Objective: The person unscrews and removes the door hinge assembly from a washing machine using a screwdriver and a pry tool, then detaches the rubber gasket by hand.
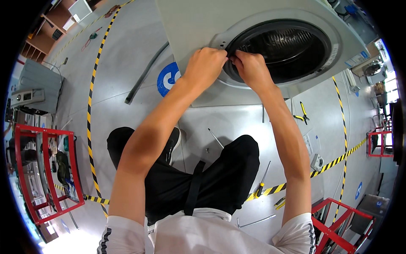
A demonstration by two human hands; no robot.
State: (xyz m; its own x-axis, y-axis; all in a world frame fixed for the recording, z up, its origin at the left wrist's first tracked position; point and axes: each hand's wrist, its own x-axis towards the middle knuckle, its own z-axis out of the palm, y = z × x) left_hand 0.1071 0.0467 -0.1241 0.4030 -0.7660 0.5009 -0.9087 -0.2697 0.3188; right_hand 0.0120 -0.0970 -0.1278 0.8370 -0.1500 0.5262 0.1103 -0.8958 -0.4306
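Note:
A grey washing machine front (190, 25) stands before my knees, its round opening showing a metal drum (292, 42) inside. A black rubber door seal (326, 44) runs around that opening. At the left edge of the opening, my left hand (206, 65) is closed, fingertips pinching the seal. Close beside it, my right hand (253, 70) is also closed on the seal, thumb and fingers bent over its lip. The fingertips partly cover the gripped section, so any small part there is hidden.
A grey hose (148, 72) lies left of the machine. Yellow-handled pliers (303, 115), a yellow-handled screwdriver (260, 188) and an L-shaped wrench (256, 221) lie to the right. Another thin tool (216, 138) is between my legs. Red-framed carts (76, 169) stand at the sides.

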